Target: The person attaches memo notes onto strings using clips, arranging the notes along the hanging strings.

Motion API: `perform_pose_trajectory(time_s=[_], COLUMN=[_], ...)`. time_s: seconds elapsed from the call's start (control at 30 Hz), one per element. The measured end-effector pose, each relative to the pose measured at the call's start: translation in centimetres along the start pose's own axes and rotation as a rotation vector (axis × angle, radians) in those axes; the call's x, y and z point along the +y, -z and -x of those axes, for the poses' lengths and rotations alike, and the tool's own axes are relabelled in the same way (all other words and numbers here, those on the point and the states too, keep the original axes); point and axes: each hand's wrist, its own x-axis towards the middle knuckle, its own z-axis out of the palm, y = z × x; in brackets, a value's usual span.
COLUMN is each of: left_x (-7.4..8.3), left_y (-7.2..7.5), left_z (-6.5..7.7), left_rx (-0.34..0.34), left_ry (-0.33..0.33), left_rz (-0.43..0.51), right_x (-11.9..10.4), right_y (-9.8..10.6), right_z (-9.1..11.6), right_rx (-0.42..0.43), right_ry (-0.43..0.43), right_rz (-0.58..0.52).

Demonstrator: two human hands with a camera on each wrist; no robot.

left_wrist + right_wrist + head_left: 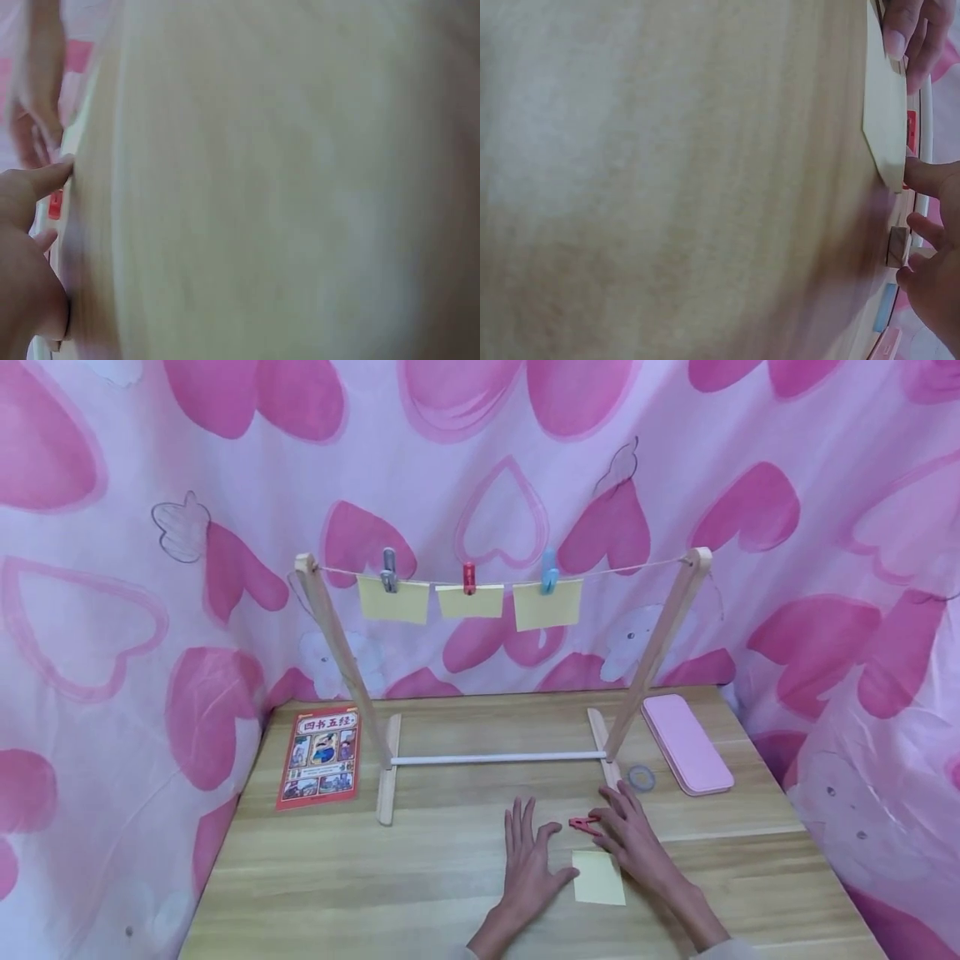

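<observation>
A small red clothespin [581, 824] lies at the fingertips of my right hand [636, 843], which pinches its handle end between thumb and finger. Just below it on the table is a pale yellow paper slip [600, 881]. My left hand [527, 870] is spread to the left of the slip, its thumb tip at the slip's left edge. In the right wrist view, a left fingertip [895, 45] rests at the paper, with the red clothespin partly hidden behind it. The left wrist view shows mostly bare wood, with the clothespin [55, 204] near the left margin.
Behind the hands stands a wooden frame [652, 660] with a string, where grey, red and light blue clothespins [549, 572] hold three yellow slips [471, 602]. A red booklet [320, 756] lies left; a grey ring [641, 777] and pink case [686, 745] lie right.
</observation>
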Motion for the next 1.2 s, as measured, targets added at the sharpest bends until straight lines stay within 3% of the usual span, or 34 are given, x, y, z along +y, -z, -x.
perform_pose_trajectory(time_s=[0.17,0.33,0.47,0.63,0.77,0.9,1.0,1.03,1.1,1.2], left_x=[-0.4,-0.7,-1.0,-1.2,-1.5,-1.5,-1.5,-1.6,-1.7,-2.1], left_y=[0.6,0.8,0.8,0.7,1.0,2.5,4.1,4.6,5.4,6.1], left_z=[0.0,-0.1,-0.2,-0.2,0.0,0.8,2.5,3.1,4.3,5.3], left_rx=[-0.042,-0.052,-0.035,-0.004,0.010,-0.080,-0.177,-0.192,-0.187,-0.088], left_ry=[-0.036,-0.129,-0.172,-0.183,-0.164,-0.002,0.091,0.075,-0.032,-0.242], left_rz=[0.049,0.038,0.009,0.047,0.256,0.587,0.703,0.707,0.707,0.678], right_x=[0.0,0.3,0.1,-0.2,-0.5,-1.0,-1.4,-1.5,-1.8,-2.0], right_y=[-0.3,0.0,0.8,1.7,2.3,2.9,3.4,3.6,4.0,4.6], right_z=[0.0,0.0,-0.4,-0.8,-1.0,-1.3,-1.4,-1.5,-1.5,-1.8], right_rx=[0.015,0.069,0.081,0.087,0.114,0.140,0.158,0.162,0.165,0.162], right_ry=[-0.011,-0.014,-0.050,-0.119,-0.162,-0.204,-0.207,-0.206,-0.212,-0.221], right_rz=[-0.020,-0.060,-0.071,-0.101,-0.135,-0.177,-0.229,-0.253,-0.298,-0.362])
